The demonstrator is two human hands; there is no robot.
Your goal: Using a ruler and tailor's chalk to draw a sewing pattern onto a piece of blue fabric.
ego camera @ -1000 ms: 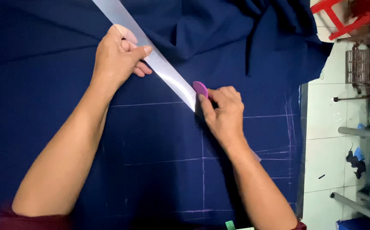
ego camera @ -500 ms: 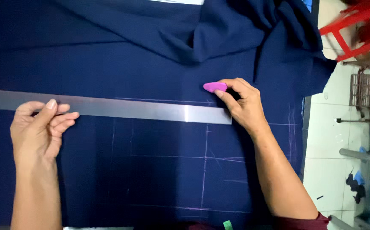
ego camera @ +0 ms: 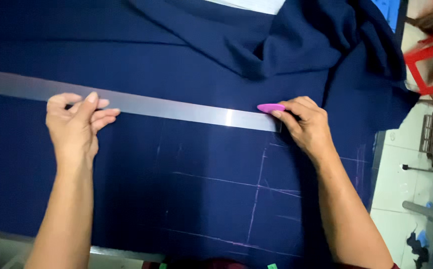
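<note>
Navy cloth [ego camera: 186, 164] covers the whole table, soft and limp, likely to creep unless pressed flat. Across it lies a long grey ruler [ego camera: 176, 107], thin, probably stiff and slippery. The left hand [ego camera: 74, 127] pins the ruler's near stretch with fingers together. At the ruler's far end, the right hand [ego camera: 303, 124] pinches pink chalk [ego camera: 271, 107], small and brittle.

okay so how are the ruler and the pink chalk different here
The ruler is long, flat and silvery, reaching off the left edge; the pink chalk is small and oval. The left hand presses the ruler flat; the right hand pinches the chalk at the ruler's right end. Both lie over the navy fabric.
</note>
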